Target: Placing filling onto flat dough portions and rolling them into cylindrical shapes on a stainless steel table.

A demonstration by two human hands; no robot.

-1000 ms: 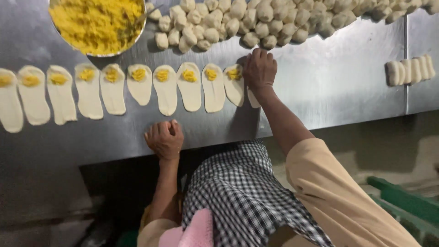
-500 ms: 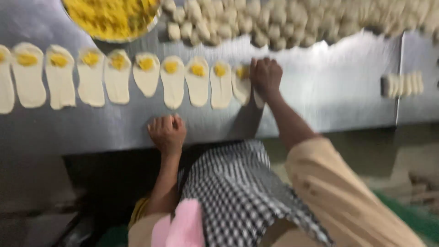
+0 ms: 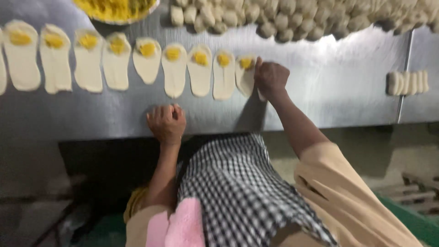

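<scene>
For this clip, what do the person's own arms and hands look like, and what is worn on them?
Both are bare hands, no gloves. The left hand and right hand lead into bare forearms. Loose, light tan sleeves cover the upper arms, ending near the elbows. The frame is too blurred to tell whether a ring or bracelet is worn. A black-and-white checked cloth and a pink cloth sit between the arms.

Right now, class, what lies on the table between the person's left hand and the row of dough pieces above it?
In the head view, only bare metal table lies between the left hand and the dough pieces.
</scene>
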